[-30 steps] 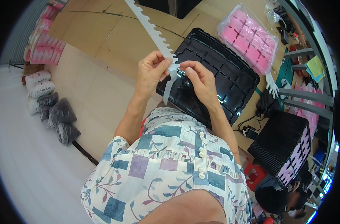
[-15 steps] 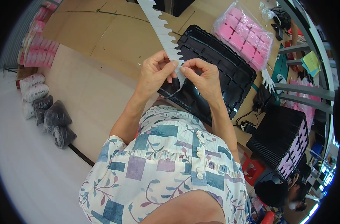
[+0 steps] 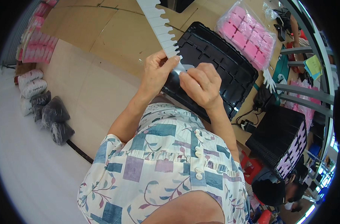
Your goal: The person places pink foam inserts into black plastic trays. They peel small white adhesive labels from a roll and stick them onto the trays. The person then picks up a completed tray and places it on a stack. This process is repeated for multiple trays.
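A long white strip (image 3: 158, 28) with a row of notches along one edge runs away from me over the table. My left hand (image 3: 157, 71) pinches its near end between thumb and fingers. Close beside it, my right hand (image 3: 202, 85) is closed with curled fingers. A thin pale band (image 3: 187, 67) reaches from the strip's end into that closed hand; the part inside the fingers is hidden. Beneath both hands lies a black plastic tray (image 3: 224, 71) with moulded compartments, tilted across the near edge of the table.
Pink foam blocks (image 3: 246, 35) in a clear bag lie beyond the tray. On the right are a white glove (image 3: 268, 80), a stack of black trays (image 3: 276, 136) and grey rails (image 3: 304, 89). Dark bags (image 3: 56, 114) rest on the floor at left. A co-worker (image 3: 271, 192) is at lower right.
My right hand has gone from a fingertip pinch to a closed fist at the strip's end. The thin curl hanging below the hands no longer shows there. My left hand keeps its grip.
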Available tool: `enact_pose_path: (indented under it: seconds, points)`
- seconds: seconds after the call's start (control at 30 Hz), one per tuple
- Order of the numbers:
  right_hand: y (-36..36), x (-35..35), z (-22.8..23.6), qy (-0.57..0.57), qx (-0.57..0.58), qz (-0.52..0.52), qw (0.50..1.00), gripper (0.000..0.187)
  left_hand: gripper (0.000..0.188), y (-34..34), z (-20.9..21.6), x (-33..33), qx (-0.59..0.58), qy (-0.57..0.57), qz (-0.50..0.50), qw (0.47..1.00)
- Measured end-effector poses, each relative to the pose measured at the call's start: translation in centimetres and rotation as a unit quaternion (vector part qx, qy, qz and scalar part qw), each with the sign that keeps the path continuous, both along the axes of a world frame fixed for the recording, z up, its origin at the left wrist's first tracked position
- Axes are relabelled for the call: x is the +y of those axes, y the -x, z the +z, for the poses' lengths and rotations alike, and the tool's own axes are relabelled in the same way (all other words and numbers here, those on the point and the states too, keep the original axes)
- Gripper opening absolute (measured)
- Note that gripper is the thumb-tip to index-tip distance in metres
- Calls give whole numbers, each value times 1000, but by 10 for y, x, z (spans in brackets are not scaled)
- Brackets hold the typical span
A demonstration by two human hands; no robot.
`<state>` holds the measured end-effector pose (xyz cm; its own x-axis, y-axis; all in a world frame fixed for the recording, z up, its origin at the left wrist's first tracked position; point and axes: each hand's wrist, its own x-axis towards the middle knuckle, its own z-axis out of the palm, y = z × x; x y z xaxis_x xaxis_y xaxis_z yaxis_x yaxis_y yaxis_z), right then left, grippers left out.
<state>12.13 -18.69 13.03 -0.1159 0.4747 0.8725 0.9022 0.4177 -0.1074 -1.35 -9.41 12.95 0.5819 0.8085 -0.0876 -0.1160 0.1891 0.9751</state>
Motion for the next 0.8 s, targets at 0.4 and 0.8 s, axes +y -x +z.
enact_pose_path:
  seconds: [0.4, 0.8]
  points:
    - [-21, -1, -80, 461, 461, 13, 758, 12, 20, 196, -48, 64, 375, -99, 118, 914]
    - [14, 13, -82, 517, 215, -46, 827, 15, 17, 133, -91, 23, 279, -13, -90, 956]
